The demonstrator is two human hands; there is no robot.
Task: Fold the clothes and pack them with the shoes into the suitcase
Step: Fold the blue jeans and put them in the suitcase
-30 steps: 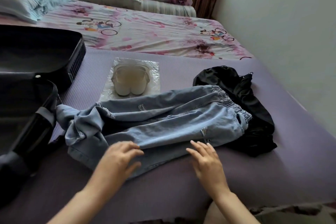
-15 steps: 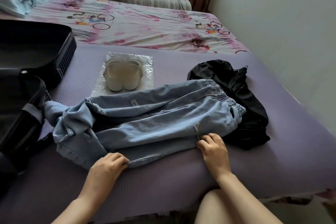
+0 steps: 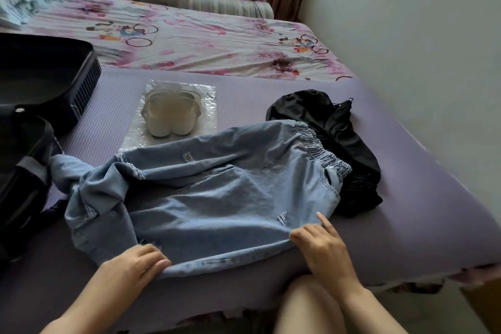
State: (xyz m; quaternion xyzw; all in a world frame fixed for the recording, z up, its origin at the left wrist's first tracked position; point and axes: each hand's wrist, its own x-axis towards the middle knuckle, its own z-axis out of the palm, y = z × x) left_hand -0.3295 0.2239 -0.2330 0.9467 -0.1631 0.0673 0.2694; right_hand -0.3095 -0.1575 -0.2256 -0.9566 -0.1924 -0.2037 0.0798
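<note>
Hands moved: left hand (image 3: 135, 263) and right hand (image 3: 322, 247) now pull the jeans (image 3: 217, 192) taut by the near edge, lower in frame than before. Grip, both: pinching that edge; right index straight. Jeans lie mid-frame on the bed (image 3: 406, 198), waistband over the black garment (image 3: 339, 138) at right, legs bunched by the suitcase (image 3: 40, 89) at left. Risk: folding now traps the bunch, or drags the garment and the plastic (image 3: 206, 95) under the shoes (image 3: 170, 116).

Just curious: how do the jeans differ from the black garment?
The jeans are pale blue and spread out; the black garment is crumpled. The left hand and right hand grip the jeans' near edge; neither touches the black garment. Both lie on the purple mat.
</note>
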